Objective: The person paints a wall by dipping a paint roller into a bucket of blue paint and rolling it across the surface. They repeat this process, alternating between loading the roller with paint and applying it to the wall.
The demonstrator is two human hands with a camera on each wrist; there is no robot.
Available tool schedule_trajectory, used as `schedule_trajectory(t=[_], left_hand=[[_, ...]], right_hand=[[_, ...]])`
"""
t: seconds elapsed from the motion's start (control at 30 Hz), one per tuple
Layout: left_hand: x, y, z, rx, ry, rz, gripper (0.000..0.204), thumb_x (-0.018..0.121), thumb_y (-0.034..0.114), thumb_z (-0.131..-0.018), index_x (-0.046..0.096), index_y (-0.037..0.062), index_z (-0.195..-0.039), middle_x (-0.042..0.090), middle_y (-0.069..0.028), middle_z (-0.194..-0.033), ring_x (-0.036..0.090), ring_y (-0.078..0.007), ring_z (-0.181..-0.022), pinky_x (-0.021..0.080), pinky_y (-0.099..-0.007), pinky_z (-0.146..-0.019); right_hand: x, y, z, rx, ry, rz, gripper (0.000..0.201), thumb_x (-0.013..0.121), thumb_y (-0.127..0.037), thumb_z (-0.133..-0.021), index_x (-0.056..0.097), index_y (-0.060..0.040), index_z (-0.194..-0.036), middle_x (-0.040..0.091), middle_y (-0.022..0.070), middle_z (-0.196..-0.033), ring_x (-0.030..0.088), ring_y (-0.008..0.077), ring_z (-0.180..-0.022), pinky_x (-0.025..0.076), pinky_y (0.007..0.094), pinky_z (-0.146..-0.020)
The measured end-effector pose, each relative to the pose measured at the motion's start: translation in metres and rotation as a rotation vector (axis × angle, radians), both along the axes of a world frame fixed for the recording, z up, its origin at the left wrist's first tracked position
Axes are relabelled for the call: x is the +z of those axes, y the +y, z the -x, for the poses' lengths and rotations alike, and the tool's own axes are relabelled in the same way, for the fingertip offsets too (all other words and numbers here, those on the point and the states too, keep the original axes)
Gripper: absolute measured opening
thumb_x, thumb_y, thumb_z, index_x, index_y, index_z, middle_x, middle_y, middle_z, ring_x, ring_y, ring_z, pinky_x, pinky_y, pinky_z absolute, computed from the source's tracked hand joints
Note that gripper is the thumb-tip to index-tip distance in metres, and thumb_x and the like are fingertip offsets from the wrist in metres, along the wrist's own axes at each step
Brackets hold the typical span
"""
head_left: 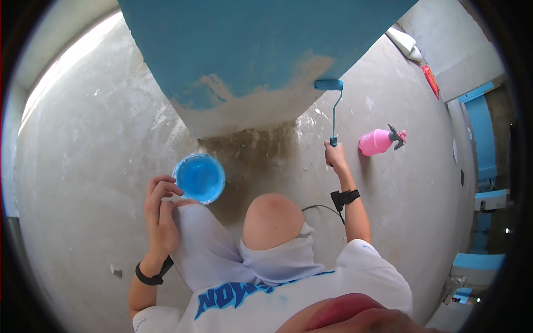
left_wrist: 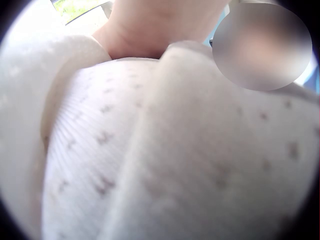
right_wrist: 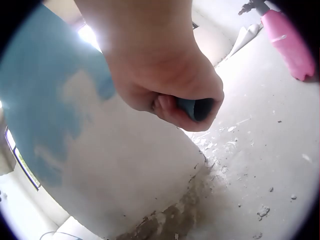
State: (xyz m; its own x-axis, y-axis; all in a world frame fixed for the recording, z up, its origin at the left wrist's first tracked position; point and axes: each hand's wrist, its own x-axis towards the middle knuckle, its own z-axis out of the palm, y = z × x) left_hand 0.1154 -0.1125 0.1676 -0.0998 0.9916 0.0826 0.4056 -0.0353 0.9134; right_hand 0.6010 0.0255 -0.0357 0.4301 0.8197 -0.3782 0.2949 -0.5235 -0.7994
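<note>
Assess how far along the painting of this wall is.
The upper wall already looks coated blue. The right grip holds the roller near the wall's right edge, by a pale patch. Apparently left to coat are the bare band along the bottom and the pale patches reaching up into the blue.

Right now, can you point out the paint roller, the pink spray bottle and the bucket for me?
Paint roller (head_left: 328, 85): head view, on its blue cover.
Pink spray bottle (head_left: 375, 142): head view, on its body.
Bucket (head_left: 223, 179): head view, on its rim.
</note>
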Motion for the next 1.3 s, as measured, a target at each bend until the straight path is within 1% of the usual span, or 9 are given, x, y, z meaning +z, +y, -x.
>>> schedule_trajectory(t=[0.03, 0.17, 0.23, 0.43, 0.57, 0.8, 0.93, 1.17, 1.3], left_hand=[[-0.001, -0.001, 0.001, -0.008, -0.001, 0.003, 0.020, 0.039, 0.004, -0.078, 0.057, -0.0018, -0.084, 0.056, -0.0152, -0.113, 0.051, -0.0236, -0.099, 0.041, -0.0324, -0.090], [0.004, 0.000, 0.002, 0.005, -0.004, 0.011, 0.020, 0.039, 0.004, -0.079, 0.057, -0.0019, -0.084, 0.056, -0.0152, -0.113, 0.052, -0.0239, -0.101, 0.041, -0.0324, -0.090], [0.006, 0.000, 0.002, 0.014, 0.007, 0.014, 0.020, 0.039, 0.004, -0.080, 0.057, -0.0018, -0.084, 0.056, -0.0152, -0.113, 0.052, -0.0238, -0.101, 0.041, -0.0324, -0.090], [0.000, 0.005, 0.002, -0.015, 0.005, 0.010, 0.021, 0.039, 0.005, -0.080, 0.058, -0.0017, -0.084, 0.056, -0.0150, -0.113, 0.052, -0.0235, -0.101, 0.041, -0.0324, -0.090], [0.001, 0.006, 0.004, -0.011, 0.008, 0.033, 0.021, 0.039, 0.004, -0.080, 0.058, -0.0017, -0.084, 0.056, -0.0149, -0.113, 0.052, -0.0232, -0.101, 0.041, -0.0321, -0.090], [0.001, 0.006, 0.003, -0.022, 0.007, 0.039, 0.021, 0.039, 0.004, -0.079, 0.058, -0.0020, -0.084, 0.057, -0.0146, -0.113, 0.053, -0.0233, -0.102, 0.042, -0.0323, -0.090], [0.002, 0.006, -0.001, -0.022, 0.042, 0.030, 0.021, 0.039, 0.004, -0.080, 0.058, -0.0022, -0.085, 0.057, -0.0147, -0.113, 0.053, -0.0232, -0.102, 0.042, -0.0323, -0.089], [-0.002, 0.007, 0.000, -0.004, -0.004, 0.036, 0.021, 0.039, 0.004, -0.081, 0.059, -0.0019, -0.085, 0.057, -0.0142, -0.113, 0.053, -0.0227, -0.101, 0.042, -0.0320, -0.089], [-0.004, 0.006, 0.003, -0.020, 0.008, 0.038, 0.021, 0.039, 0.005, -0.081, 0.059, -0.0014, -0.084, 0.057, -0.0141, -0.112, 0.053, -0.0225, -0.099, 0.042, -0.0318, -0.090]], right_hand=[[0.007, -0.005, -0.004, 0.021, 0.106, -0.026, 0.040, 0.058, -0.023, -0.097, 0.041, -0.0141, -0.062, 0.037, -0.0040, -0.048, 0.035, 0.0086, -0.035, 0.026, 0.0291, -0.033], [0.049, -0.017, -0.018, 0.011, 0.111, -0.083, 0.039, 0.062, -0.022, -0.094, 0.042, -0.0144, -0.062, 0.039, -0.0048, -0.049, 0.037, 0.0087, -0.035, 0.025, 0.0284, -0.034], [0.084, -0.022, -0.026, 0.021, 0.292, -0.183, 0.038, 0.062, -0.019, -0.095, 0.041, -0.0155, -0.063, 0.036, -0.0060, -0.048, 0.034, 0.0074, -0.035, 0.022, 0.0275, -0.034], [0.194, 0.042, -0.064, 0.079, 0.280, -0.295, 0.038, 0.059, -0.019, -0.097, 0.038, -0.0175, -0.065, 0.034, -0.0073, -0.049, 0.029, 0.0066, -0.034, 0.019, 0.0273, -0.034], [0.174, 0.064, -0.044, 0.058, 0.189, -0.306, 0.038, 0.054, -0.019, -0.099, 0.037, -0.0146, -0.065, 0.034, -0.0054, -0.048, 0.031, 0.0080, -0.034, 0.020, 0.0285, -0.033], [0.064, 0.025, -0.020, -0.014, -0.021, -0.122, 0.040, 0.053, -0.021, -0.098, 0.043, -0.0086, -0.062, 0.041, -0.0013, -0.048, 0.042, 0.0125, -0.035, 0.030, 0.0308, -0.033], [0.039, 0.006, -0.023, -0.007, 0.003, -0.052, 0.039, 0.056, -0.022, -0.096, 0.044, -0.0088, -0.061, 0.041, -0.0019, -0.049, 0.041, 0.0118, -0.035, 0.029, 0.0312, -0.034], [0.084, -0.018, -0.028, -0.031, -0.030, -0.146, 0.036, 0.059, -0.019, -0.095, 0.042, -0.0135, -0.064, 0.036, -0.0067, -0.048, 0.032, 0.0061, -0.035, 0.022, 0.0275, -0.034], [0.147, 0.001, -0.023, -0.160, -0.063, -0.268, 0.039, 0.060, -0.020, -0.096, 0.041, -0.0146, -0.063, 0.036, -0.0072, -0.049, 0.032, 0.0054, -0.035, 0.022, 0.0269, -0.034]])
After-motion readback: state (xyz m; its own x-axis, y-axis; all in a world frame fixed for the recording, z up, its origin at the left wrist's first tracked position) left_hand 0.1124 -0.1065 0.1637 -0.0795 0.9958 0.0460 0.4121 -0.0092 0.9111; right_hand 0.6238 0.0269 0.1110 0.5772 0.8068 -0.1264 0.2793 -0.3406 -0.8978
